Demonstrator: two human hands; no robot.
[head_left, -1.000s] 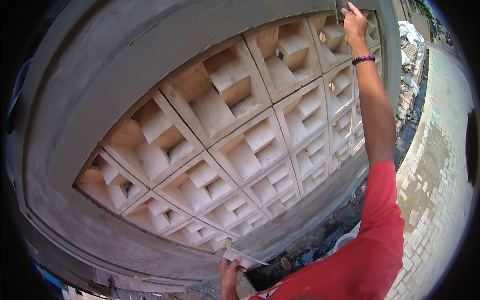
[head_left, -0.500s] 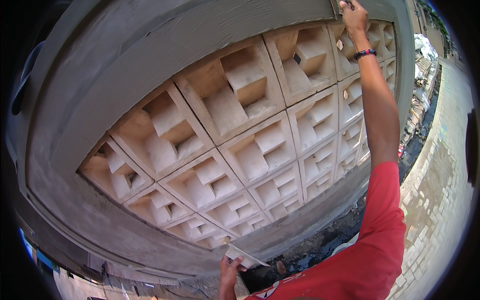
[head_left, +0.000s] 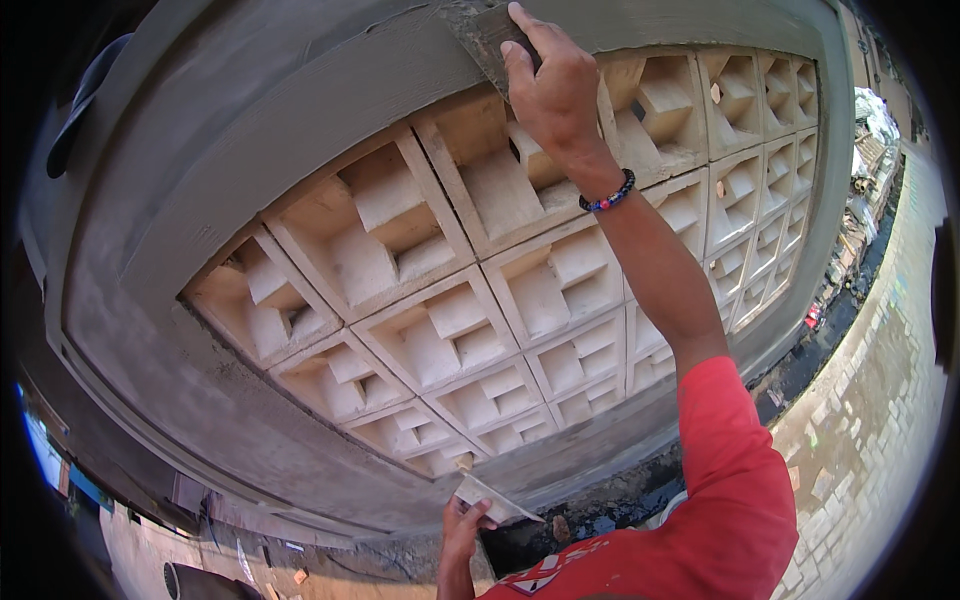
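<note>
The right hand [head_left: 555, 100], toward 12 o'clock, has its grip closed on a dark flat trowel [head_left: 480, 38], thumb on one side and fingers on the other. The trowel lies just at 12 o'clock, seemingly against the grey plaster band [head_left: 250, 165]; how hard it presses, I cannot tell. At 6 o'clock, the left hand [head_left: 465, 525] pinches a pale flat plate [head_left: 490, 498], which is tilted.

Below the trowel, the lattice of hollow blocks [head_left: 545, 295] fills the middle. A dark, wet ditch [head_left: 600, 522] runs near 5 o'clock, and a paved path [head_left: 870, 420] lies between 3 and 4 o'clock.

In my judgement, if the trowel slips toward 6 o'clock, its edge could catch a block's rim and tear the plaster beside it. An uneven pressure could leave ridges. Also, if the left hand loosens, the plate could fall toward the ditch.
</note>
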